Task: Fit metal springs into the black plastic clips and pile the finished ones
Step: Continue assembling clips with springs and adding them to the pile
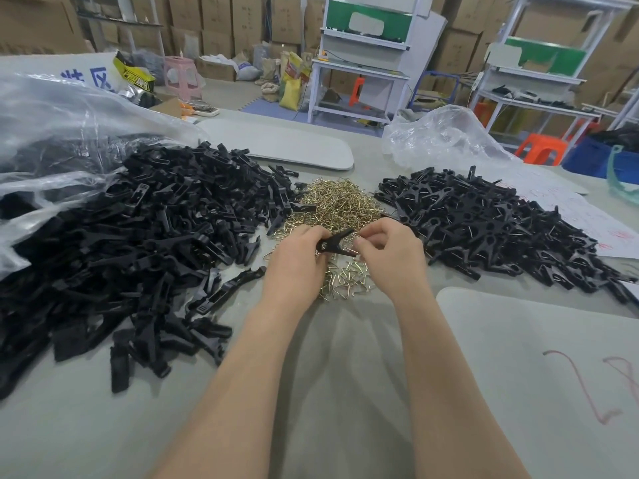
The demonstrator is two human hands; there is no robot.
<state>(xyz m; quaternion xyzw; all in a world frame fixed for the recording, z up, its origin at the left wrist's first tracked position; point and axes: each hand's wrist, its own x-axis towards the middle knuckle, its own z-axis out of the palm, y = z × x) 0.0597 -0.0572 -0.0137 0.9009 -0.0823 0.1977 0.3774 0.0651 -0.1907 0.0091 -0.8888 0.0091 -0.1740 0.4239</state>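
- Two bare hands meet over the near edge of the spring heap (337, 202), a low mound of brass-coloured wire springs on the grey table (328, 375).
- My left hand (294, 257) grips one black clip (335, 242) by its left end, fingers curled round it. The clip hangs roughly level just above the heap's near side, its forked end pointing right.
- My right hand (390, 250) pinches the clip's right end between thumb and forefinger, the other fingers curled in. Whether a spring sits under those fingertips I cannot tell.
- Left of the heap and touching it, loose clip parts (138, 243) sprawl in a wide black pile that runs into the mouth of a clear plastic bag (52, 115) farther left.
- Right of the heap, just beside it, lies the pile of assembled clips (484, 223), with wire showing in many of them.
- Beyond the heap a flat grey board (276, 143) lies on the table. Beyond and to the right sits a crumpled clear bag (446, 136).
- Nearer than the heap and to its right lies a second grey board (518, 357), marked with red scribbles.
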